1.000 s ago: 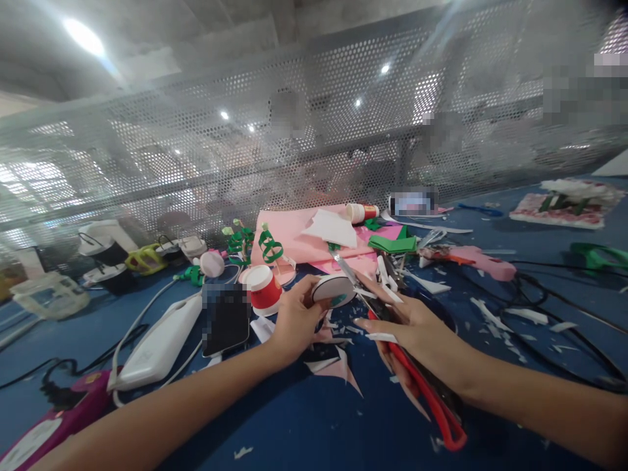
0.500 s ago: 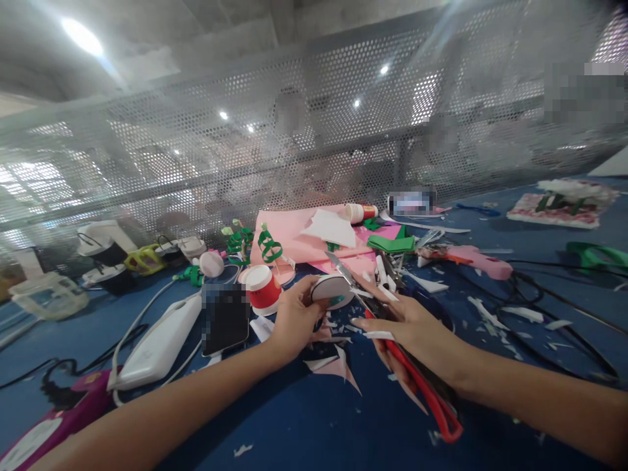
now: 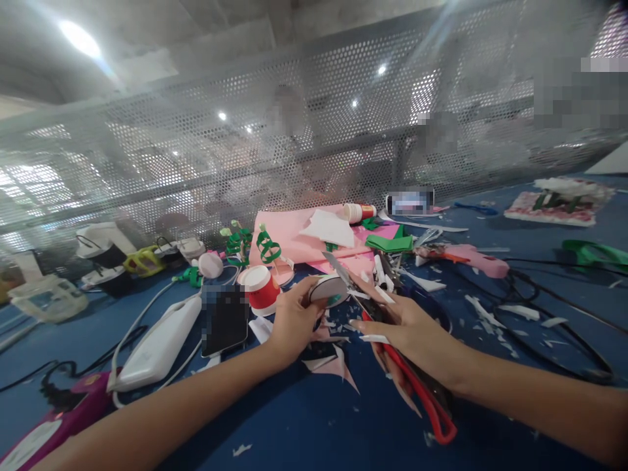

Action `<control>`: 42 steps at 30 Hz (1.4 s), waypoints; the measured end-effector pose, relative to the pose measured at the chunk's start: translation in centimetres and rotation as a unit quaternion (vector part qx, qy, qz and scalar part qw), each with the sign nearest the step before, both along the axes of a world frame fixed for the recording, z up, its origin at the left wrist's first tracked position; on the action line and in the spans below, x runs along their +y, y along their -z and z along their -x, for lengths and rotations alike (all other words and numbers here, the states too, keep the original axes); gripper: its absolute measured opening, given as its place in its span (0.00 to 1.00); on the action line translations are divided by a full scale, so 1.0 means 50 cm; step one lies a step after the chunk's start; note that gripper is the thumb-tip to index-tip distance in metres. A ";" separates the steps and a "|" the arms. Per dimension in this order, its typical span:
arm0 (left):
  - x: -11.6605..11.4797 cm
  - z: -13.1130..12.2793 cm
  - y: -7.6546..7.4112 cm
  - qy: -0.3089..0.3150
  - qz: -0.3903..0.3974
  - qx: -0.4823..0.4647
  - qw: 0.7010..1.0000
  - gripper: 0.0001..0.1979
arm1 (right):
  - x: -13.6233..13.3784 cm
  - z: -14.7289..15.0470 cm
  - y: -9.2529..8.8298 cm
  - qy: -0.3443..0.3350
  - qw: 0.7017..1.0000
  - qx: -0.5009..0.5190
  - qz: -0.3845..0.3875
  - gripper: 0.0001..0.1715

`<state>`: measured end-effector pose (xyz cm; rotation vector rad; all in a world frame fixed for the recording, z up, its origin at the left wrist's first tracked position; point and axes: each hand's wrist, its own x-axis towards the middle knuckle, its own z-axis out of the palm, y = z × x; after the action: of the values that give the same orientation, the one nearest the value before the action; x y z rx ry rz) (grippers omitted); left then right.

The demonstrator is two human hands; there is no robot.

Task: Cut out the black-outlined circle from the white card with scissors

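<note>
My left hand (image 3: 297,320) is closed around the edge of a round white piece (image 3: 333,290) with a dark rim and a greenish patch on its face. Scissors (image 3: 434,409) with red handles are gripped in my right hand (image 3: 417,333). Their grey blades point up and to the left, right beside the round piece; whether they touch it I cannot tell. A red and white paper cup (image 3: 262,290) stands just left of my left hand. Pink and white paper scraps (image 3: 336,369) lie on the blue table below my hands.
Behind lie pink sheets (image 3: 279,229), stacked paper cups (image 3: 360,212) and green paper (image 3: 390,242). A pink glue gun (image 3: 478,260) with black cables is at right. On the left are a phone (image 3: 226,320), a white power bank (image 3: 161,347) and a purple device (image 3: 73,418). A perforated metal screen (image 3: 196,157) rises beyond.
The view has shifted slightly. Both hands keep their holds on the round white piece and the scissors, with barely any movement between them.
</note>
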<state>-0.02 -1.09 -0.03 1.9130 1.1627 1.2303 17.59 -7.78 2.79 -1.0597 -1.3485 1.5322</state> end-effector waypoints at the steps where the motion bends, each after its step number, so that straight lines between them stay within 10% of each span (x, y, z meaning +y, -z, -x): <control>1: -0.002 -0.001 -0.002 -0.002 -0.018 0.015 1.000 0.10 | 0.000 0.000 0.000 0.000 1.000 0.001 -0.004 0.48; 9: -0.012 -0.002 -0.006 -0.004 -0.042 0.083 0.996 0.11 | 0.002 0.000 0.003 -0.005 1.000 0.006 0.014 0.47; 21: 0.039 0.005 0.000 0.046 0.135 -0.191 0.971 0.33 | 0.071 -0.038 0.022 0.120 0.989 -0.026 -0.084 0.49; 29: 0.028 0.006 -0.005 0.072 0.115 -0.180 0.974 0.34 | 0.094 -0.062 0.034 0.169 0.947 -0.147 -0.228 0.42; 32: 0.028 0.007 -0.002 0.064 0.082 -0.151 0.983 0.38 | 0.100 -0.077 0.024 0.234 0.894 -0.253 -0.288 0.43; 37: 0.020 0.005 -0.001 0.082 0.104 -0.127 0.983 0.41 | 0.114 -0.113 0.005 0.348 0.723 -0.444 -0.400 0.42; 42: 0.016 0.006 -0.003 0.061 0.108 -0.117 0.985 0.40 | 0.125 -0.123 0.023 0.338 0.608 -0.546 -0.467 0.30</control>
<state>-0.30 -0.31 0.11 1.6079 0.9964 1.1737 23.72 -1.54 1.65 -1.4901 -1.7817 -0.6388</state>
